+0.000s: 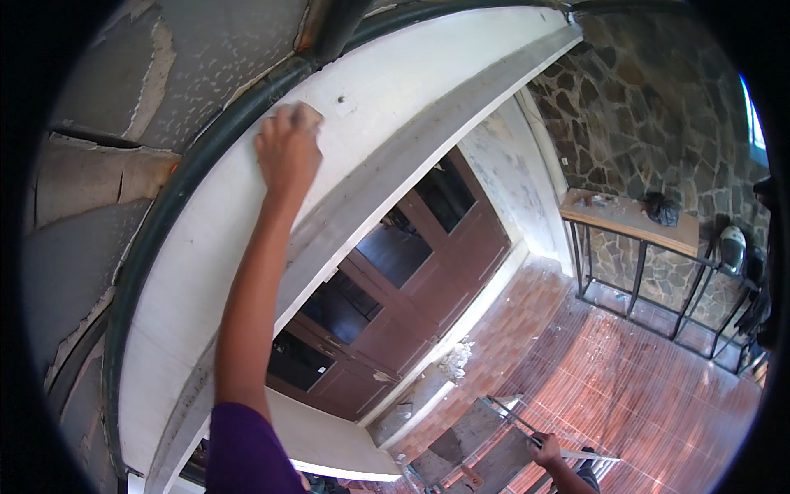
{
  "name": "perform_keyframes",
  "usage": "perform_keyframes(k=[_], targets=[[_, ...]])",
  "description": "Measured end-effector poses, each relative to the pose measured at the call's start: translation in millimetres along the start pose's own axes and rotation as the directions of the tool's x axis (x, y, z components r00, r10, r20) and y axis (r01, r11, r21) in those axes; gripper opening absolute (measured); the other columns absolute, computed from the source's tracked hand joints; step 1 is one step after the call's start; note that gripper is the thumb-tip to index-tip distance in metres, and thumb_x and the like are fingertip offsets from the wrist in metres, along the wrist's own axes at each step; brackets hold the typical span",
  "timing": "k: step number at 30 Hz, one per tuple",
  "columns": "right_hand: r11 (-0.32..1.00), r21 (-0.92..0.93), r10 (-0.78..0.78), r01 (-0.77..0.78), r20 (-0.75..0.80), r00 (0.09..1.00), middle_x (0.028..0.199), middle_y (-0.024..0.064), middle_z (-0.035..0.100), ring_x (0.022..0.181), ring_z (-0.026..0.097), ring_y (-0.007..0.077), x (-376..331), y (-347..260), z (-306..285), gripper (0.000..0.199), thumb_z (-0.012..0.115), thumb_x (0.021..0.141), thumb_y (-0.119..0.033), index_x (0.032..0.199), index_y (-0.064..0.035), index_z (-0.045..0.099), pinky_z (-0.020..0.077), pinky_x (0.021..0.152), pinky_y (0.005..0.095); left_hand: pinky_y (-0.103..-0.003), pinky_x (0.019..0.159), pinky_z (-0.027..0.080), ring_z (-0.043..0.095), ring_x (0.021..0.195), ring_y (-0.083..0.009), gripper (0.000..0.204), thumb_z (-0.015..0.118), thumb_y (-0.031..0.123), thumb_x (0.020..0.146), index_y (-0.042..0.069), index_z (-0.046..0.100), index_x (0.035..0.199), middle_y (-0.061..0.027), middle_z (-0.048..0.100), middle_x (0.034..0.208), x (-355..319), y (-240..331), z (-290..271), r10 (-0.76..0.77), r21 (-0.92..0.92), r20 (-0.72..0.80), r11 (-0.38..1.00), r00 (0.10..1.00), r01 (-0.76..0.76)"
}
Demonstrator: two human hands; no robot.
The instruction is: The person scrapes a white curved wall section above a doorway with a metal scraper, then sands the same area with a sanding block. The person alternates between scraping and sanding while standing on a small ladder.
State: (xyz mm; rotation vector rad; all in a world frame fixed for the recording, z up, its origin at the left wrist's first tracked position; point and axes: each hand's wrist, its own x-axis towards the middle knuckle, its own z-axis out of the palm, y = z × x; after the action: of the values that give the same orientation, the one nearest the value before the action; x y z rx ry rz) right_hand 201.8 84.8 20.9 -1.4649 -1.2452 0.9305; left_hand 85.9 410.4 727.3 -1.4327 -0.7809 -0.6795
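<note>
Filling the frame from lower left to upper right: broad white-painted beam (428, 90), matt and dusty, edged along its upper-left side by a dark green curved pipe (177, 198). Beyond that, far upper left, cracked grey plaster ceiling (107, 74). Under the beam, centre of frame, dark brown wooden double door (395, 280) with glass panes. Over on the right, rough stone wall (658, 107), red tiled floor (625, 379) below it, and a black metal rack with a wooden top (634, 218). Lower centre, grey stepladder (485, 436).

Now the hands. Left hand (288, 152), upper centre-left, pressed against the beam face, fingers folded over a small pale pad (311, 115); sandpaper or cloth, cannot tell which. Pad pinned between palm and paint, only its top corner peeking out. Looks thin, light and floppy, likely to crumple or slide loose if pinched by an edge, so best backed flat by the whole palm under spread fingers. Right hand (547, 450), bottom of frame, clenched round a thin metal rail (588, 454) at the ladder top.
</note>
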Motion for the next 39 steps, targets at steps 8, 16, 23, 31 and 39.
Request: perform_keyframes(k=[8, 16, 23, 31, 39], targets=[[0.995, -0.071, 0.072, -0.073, -0.026, 0.997, 0.076, 0.0227, 0.067, 0.073, 0.068, 0.0411, -2.8, -5.6, 1.3, 0.024, 0.068, 0.080, -0.028, 0.082, -0.0039, 0.071, 0.0552, 0.065, 0.0461, -0.041, 0.088, 0.042, 0.053, 0.109, -0.0242, 0.049, 0.075, 0.024, 0.083, 0.006, 0.062, 0.127, -0.0062, 0.056, 0.118, -38.9, 14.8, -0.9, 0.079, -0.106, 0.263, 0.993, 0.962, -0.053], [0.999, -0.035, -0.010, 0.008, -0.064, 0.998, 0.075, 0.0193, 0.067, 0.069, 0.067, 0.0413, -0.9, 3.6, 4.8, 0.024, 0.068, 0.079, -0.029, 0.080, -0.0054, 0.071, 0.0538, 0.062, 0.0465, -0.041, 0.090, 0.043, 0.052, 0.110, -0.0261, 0.050, 0.074, 0.024, 0.085, 0.007, 0.062, 0.131, -0.0058, 0.056, 0.121, -18.1, 28.8, 16.2, 0.213, -0.168, 0.140, 0.968, 0.967, -0.189], [0.988, 0.004, -0.153, 0.154, -0.087, 0.984, 0.070, 0.0184, 0.066, 0.063, 0.066, 0.0397, 1.9, 9.7, 2.7, 0.020, 0.067, 0.076, -0.023, 0.078, -0.0038, 0.070, 0.0524, 0.057, 0.0438, -0.043, 0.092, 0.043, 0.053, 0.113, -0.0271, 0.051, 0.075, 0.022, 0.085, 0.009, 0.062, 0.132, -0.0058, 0.057, 0.125, -41.4, -7.2, 1.5, -0.026, -0.119, 0.160, 0.992, 0.987, 0.045], [0.994, 0.026, -0.106, 0.107, -0.021, 0.994, 0.065, 0.0186, 0.063, 0.057, 0.065, 0.0376, 2.7, 12.9, 1.2, 0.017, 0.065, 0.075, -0.018, 0.079, -0.0016, 0.070, 0.0514, 0.054, 0.0413, -0.044, 0.091, 0.044, 0.054, 0.115, -0.0282, 0.049, 0.073, 0.024, 0.087, 0.010, 0.061, 0.132, -0.0074, 0.057, 0.129, -15.9, -8.9, -13.2, 0.032, 0.082, 0.209, 0.995, 0.977, -0.051], [0.983, 0.031, -0.181, 0.183, -0.057, 0.982, 0.062, 0.0183, 0.061, 0.055, 0.064, 0.0354, 3.4, 10.3, -0.2, 0.017, 0.063, 0.077, -0.018, 0.073, -0.0014, 0.066, 0.0494, 0.053, 0.0410, -0.043, 0.091, 0.043, 0.052, 0.115, -0.0280, 0.051, 0.072, 0.022, 0.088, 0.007, 0.058, 0.135, -0.0086, 0.055, 0.130, -34.0, -39.5, -19.7, 0.166, -0.037, 0.160, 0.986, 0.973, -0.163]])
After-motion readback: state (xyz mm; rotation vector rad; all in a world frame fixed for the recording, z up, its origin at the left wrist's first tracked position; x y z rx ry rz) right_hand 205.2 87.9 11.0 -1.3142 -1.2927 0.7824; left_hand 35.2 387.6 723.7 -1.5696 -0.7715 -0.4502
